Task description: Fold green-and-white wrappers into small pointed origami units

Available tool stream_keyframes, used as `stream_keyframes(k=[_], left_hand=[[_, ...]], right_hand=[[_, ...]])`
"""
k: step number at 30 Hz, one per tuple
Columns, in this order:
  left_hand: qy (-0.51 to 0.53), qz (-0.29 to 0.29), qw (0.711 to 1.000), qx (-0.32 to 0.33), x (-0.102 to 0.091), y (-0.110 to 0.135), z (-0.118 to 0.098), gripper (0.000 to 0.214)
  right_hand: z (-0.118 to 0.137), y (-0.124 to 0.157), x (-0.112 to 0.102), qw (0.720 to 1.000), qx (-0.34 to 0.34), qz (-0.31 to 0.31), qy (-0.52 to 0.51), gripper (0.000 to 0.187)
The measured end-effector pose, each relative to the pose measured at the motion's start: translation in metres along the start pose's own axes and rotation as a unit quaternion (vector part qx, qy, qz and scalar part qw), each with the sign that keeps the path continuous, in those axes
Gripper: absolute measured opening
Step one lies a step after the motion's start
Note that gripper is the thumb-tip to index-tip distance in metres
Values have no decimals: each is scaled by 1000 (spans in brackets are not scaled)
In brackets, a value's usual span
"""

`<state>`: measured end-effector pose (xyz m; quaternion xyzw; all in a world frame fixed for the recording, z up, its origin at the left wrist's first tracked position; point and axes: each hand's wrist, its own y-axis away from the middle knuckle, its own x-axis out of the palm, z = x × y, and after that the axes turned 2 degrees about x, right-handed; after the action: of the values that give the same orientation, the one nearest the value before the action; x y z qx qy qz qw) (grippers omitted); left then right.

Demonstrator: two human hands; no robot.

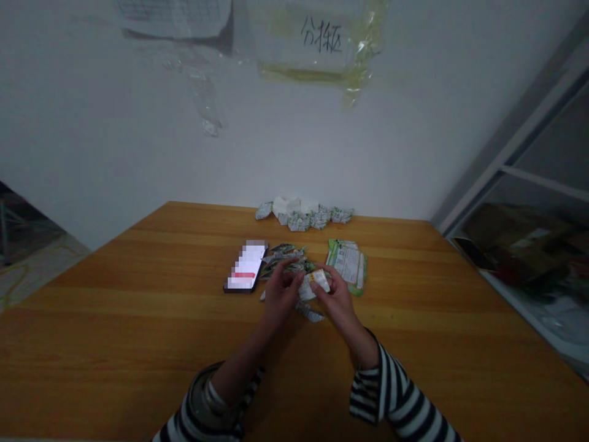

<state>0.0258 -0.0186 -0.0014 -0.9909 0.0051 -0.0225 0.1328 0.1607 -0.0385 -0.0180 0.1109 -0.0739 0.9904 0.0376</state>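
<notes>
Left hand point(280, 294), right hand point(334, 294) pinching a folded printed wrapper point(315, 284), flattened green packet point(346, 265) just beside

Black handwritten characters are reading 分拣 ("sorting", in Chinese) on a clear plastic sleeve point(317, 43) fixed to the wall point(115, 135). A green-and-white packet point(347, 265) is carrying columns of printed text, and a small folded packet point(316, 283) is showing print too (all of it far too small to read). A phone point(245, 267) is displaying a pixelated screen with a red bar, so nothing on it can be read either.
</notes>
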Motion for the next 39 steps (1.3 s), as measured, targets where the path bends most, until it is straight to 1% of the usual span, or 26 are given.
stream_keyframes(k=[4,7,9,11,13,14,16,17,19,21,22,24,25,27,29,30,31,32,33,34,35,37,39], left_hand=[[-23,33,999,6,-1,0,2,44],[-10,66,998,-6,2,2,5,48],[13,73,997,-5,4,3,7,51],[40,78,996,-3,5,4,8,54],[57,82,995,-7,6,3,7,47],[58,87,994,-9,5,3,7,43],[45,103,994,4,5,2,5,39],[35,115,992,24,4,2,4,38],[21,147,986,72,4,1,2,32],[18,168,981,93,3,0,1,27],[22,169,982,87,3,0,1,26],[39,149,987,52,1,-2,1,28],[53,135,989,31,0,-3,2,30],[83,130,988,-13,-2,-5,5,34],[101,152,982,-56,-4,-6,7,36],[104,169,977,-77,-5,-6,8,37],[102,189,972,-98,-5,-6,9,37],[99,211,965,-120,-5,-5,10,38],[96,235,957,-139,-5,-4,11,38],[96,257,949,-156,-4,-3,11,39],[97,272,942,-170,-4,-2,12,38],[107,277,936,-190,-2,-1,12,37],[123,241,941,-205,-1,-2,12,39]], right_hand=[[4,-7,-15,996,-25,33,74,34],[7,-10,-25,995,-10,72,68,36],[6,-11,-27,998,0,63,20,35],[4,-10,-25,998,11,14,-63,34],[3,-9,-22,987,38,-29,-156,36],[2,-8,-21,979,55,-35,-195,38],[2,-6,-19,966,87,-13,-243,44],[2,-4,-18,963,97,8,-251,46],[1,-2,-15,963,101,51,-246,47],[-1,1,-9,966,100,91,-222,49],[-3,1,-7,968,97,106,-206,50],[-6,2,-2,977,76,116,-160,51],[-7,2,-1,984,54,108,-130,50],[-5,0,-1,996,-5,67,-65,50],[1,-2,-7,998,-55,26,-13,53],[5,-3,-11,998,-65,20,3,54],[10,-4,-16,997,-65,41,16,54],[14,-5,-21,995,-54,77,22,49],[17,-6,-27,991,-28,123,31,45],[20,-7,-31,987,-12,155,44,42],[22,-8,-35,983,-3,175,57,35],[23,-8,-38,979,1,186,81,22],[22,-8,-38,983,-2,161,88,14]])
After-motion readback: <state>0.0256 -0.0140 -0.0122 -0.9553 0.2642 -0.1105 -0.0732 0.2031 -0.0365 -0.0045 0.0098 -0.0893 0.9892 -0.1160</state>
